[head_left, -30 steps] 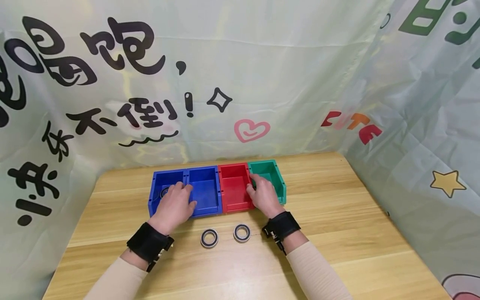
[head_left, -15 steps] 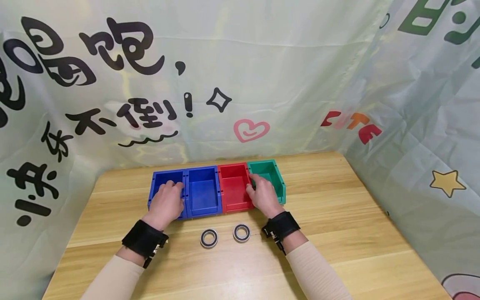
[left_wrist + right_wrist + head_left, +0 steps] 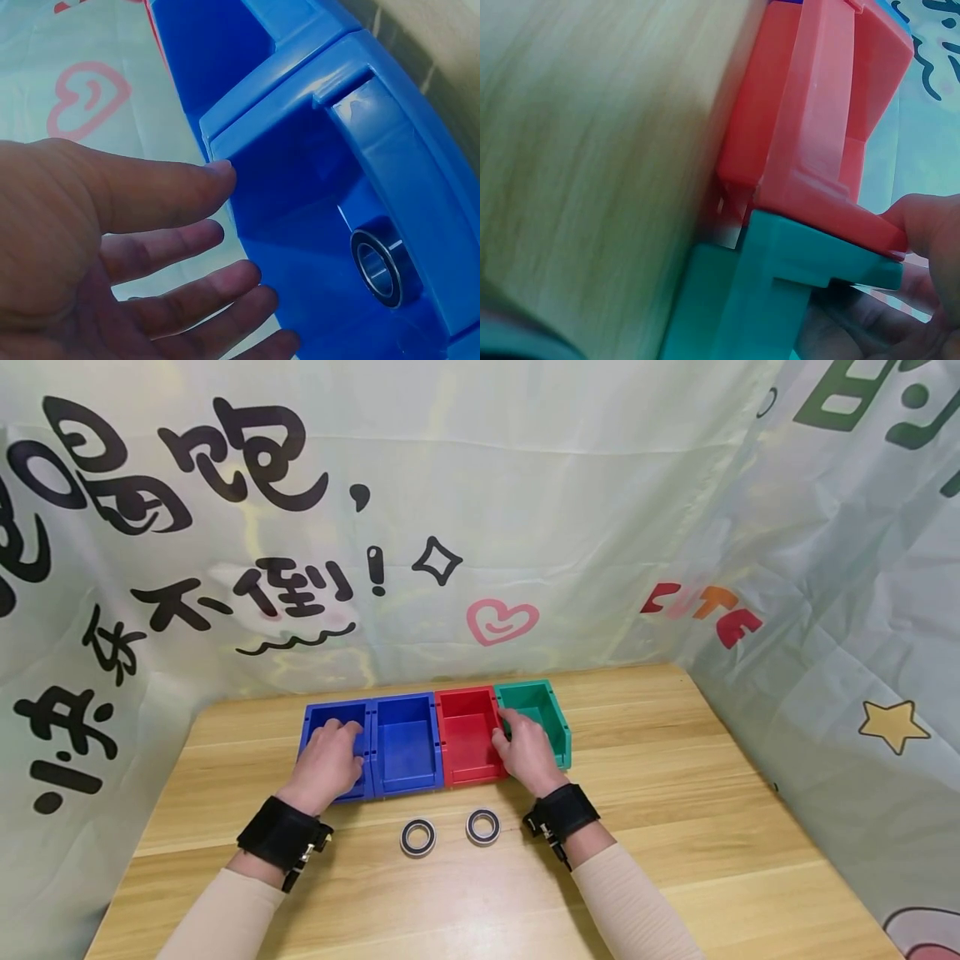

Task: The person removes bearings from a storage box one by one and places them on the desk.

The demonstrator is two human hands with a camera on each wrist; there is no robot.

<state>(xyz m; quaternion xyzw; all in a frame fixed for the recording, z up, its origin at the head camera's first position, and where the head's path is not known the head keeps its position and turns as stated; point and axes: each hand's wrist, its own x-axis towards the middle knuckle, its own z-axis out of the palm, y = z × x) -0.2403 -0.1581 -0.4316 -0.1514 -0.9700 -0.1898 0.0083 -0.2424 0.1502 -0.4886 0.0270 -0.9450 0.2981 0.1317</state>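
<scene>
My left hand (image 3: pixel 322 768) hovers over the leftmost blue bin (image 3: pixel 405 172), its fingers spread and holding nothing in the left wrist view. Inside that bin a ball bearing (image 3: pixel 361 251) stands on edge against the front wall, apart from the fingers. Whether the thumb touches the bin's rim I cannot tell. My right hand (image 3: pixel 531 753) pinches the adjoining side walls of the red bin (image 3: pixel 471 735) and the green bin (image 3: pixel 553 727). Its thumb lies on the red side, and the other fingers reach into the green bin, partly hidden.
A second blue bin (image 3: pixel 407 735) sits between the leftmost one and the red bin, all in one row. Two bearings lie flat on the wooden table (image 3: pixel 675 827) before the row: a left bearing (image 3: pixel 404 838) and a right bearing (image 3: pixel 470 827). Printed cloth (image 3: pixel 585 527) hangs behind.
My left hand has shifted left, from near the wall between the two blue bins to over the leftmost one. The right hand keeps its hold, and the table bearings stay put.
</scene>
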